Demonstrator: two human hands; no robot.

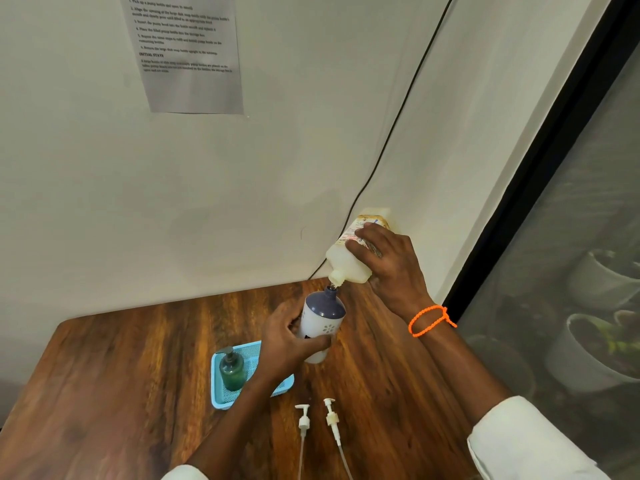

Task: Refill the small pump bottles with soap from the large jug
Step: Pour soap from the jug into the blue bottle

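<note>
My right hand [388, 261] grips the large pale soap jug [349, 261], tipped down to the left so its spout sits right above the open neck of a small white bottle with a dark blue top [320, 318]. My left hand [287, 341] holds that small bottle, tilted slightly, above the wooden table [121, 375]. A green pump bottle [232, 370] with its pump fitted stands in a light blue tray [220, 400]. Two loose white pump heads [303, 419] [331, 417] with long tubes lie on the table in front.
The white wall stands just behind the table, with a black cable [388, 140] running down it and a printed sheet [188, 53] taped above. A dark-framed window [554, 237] with potted plants behind it is on the right.
</note>
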